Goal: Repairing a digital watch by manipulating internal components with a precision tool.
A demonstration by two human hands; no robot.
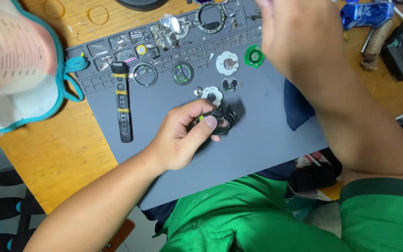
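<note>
Left fingers point(206, 122) — pinching watch case point(222, 120)

A black strap point(123, 100) with yellow bands lies on the gray mat point(257, 140), near a green round board point(254, 56) and a blue tool point(367, 13).

Our right hand point(299, 32) is blurred, its fingertips cut off by the top edge. Left fingers point(209, 122) cover part of the black watch case point(224, 119); parts beyond them are too small to identify.

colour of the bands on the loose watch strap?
Yellow bands on a black strap, lying on the grey mat. Head view shows it.
</note>
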